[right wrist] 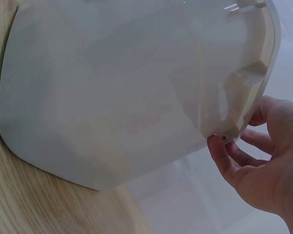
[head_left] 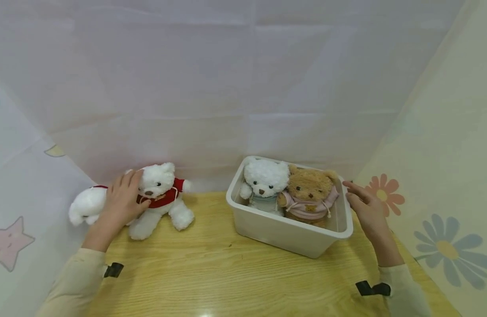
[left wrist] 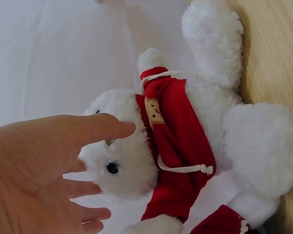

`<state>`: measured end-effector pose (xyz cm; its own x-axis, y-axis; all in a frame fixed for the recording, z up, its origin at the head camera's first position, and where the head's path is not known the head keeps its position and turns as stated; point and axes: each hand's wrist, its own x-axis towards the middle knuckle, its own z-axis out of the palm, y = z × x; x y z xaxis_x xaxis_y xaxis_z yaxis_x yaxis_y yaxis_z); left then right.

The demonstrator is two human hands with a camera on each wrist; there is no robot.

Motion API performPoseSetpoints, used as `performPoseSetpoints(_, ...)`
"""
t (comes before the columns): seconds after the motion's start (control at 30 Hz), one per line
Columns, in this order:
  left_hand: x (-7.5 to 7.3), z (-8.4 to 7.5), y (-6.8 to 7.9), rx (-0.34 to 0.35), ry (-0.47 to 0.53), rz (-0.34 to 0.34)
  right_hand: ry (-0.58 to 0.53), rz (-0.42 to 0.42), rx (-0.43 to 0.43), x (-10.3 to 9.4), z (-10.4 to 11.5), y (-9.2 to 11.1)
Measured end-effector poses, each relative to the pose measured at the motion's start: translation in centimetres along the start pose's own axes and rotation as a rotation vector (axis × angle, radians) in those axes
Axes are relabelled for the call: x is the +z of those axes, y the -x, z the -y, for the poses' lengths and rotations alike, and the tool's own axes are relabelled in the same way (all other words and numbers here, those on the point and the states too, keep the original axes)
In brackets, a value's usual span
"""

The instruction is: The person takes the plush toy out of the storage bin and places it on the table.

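A white teddy bear in a red hoodie sits on the table at the left. My left hand is at its head, thumb and fingers spread; in the left wrist view the thumb lies over the bear's face, and I cannot tell how firmly it touches. My right hand holds the right rim of a white plastic bin; the right wrist view shows fingers curled under the rim's corner. Inside the bin sit a white teddy bear in pale blue and a brown teddy bear in a pink hoodie, side by side.
Another white plush toy with some red lies behind my left hand, partly hidden. A pale cloth backdrop rises behind the wooden table. Printed side walls stand at left and right.
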<state>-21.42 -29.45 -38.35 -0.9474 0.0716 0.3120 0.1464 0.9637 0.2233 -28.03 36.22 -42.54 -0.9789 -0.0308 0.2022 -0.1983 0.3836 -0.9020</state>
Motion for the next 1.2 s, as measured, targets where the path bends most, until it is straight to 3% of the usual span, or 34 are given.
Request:
performPoseSetpoints(0.27, -1.0, -3.5, 1.5, 0.004, -0.003, 0.006, -0.028, 0.025, -0.015, -0.1, -0.1, 0.0)
performPoseSetpoints(0.47, -0.3, -6.5, 2.0, 0.093, 0.100, -0.057, -0.042, 0.012, -0.022, -0.2, -0.3, 0.1)
performPoseSetpoints(0.63, 1.0, -8.7, 2.0, 0.113, 0.165, -0.085, -0.065, 0.010, -0.044, -0.1, -0.3, 0.0)
performPoseSetpoints(0.9, 4.0, -12.2, 1.1, 0.072, 0.359, -0.036, -0.071, -0.007, -0.064, 0.3, -0.2, -0.2)
performPoseSetpoints(1.2, 6.8, -15.0, -0.4, 0.114, 0.416, 0.013, -0.069, -0.008, -0.074, 0.1, -0.2, -0.2)
